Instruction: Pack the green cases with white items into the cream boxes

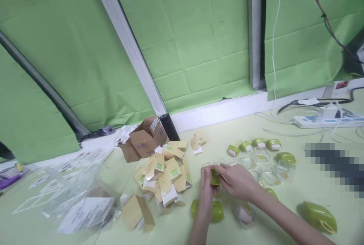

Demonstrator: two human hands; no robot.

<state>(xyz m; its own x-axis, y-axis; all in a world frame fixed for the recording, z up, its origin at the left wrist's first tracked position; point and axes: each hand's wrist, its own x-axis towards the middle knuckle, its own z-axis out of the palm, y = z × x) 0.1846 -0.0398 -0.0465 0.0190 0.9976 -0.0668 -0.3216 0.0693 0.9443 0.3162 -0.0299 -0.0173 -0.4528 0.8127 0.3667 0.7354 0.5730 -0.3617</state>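
Lower centre of frame: both hands meet over one small green piece (215, 178). It sits between them, right of the left hand's fingers and left of the right hand's fingertips. Left hand (207, 180) curls narrow around its left side, apparently to steady it; right hand (238, 181) comes in from the lower right, thumb and fingers closed at its upper edge, probably for finer handling. Exact finger contact underneath is hidden.

Just below, a green case (218, 211) lies on the pale surface (170, 235), partly behind the left wrist. Right of it, under the right forearm, a clear container with a white item (245, 214), blurred.

Right of centre, a row of green-and-white pieces (259, 143) stands behind scattered clear shells (270, 175); likely grouped by kind, within easy reach. Left of the hands, folded tan cartons (174, 173) lie heaped, seemingly pushed aside to leave working room. Another green case (320, 216) lies lower right.
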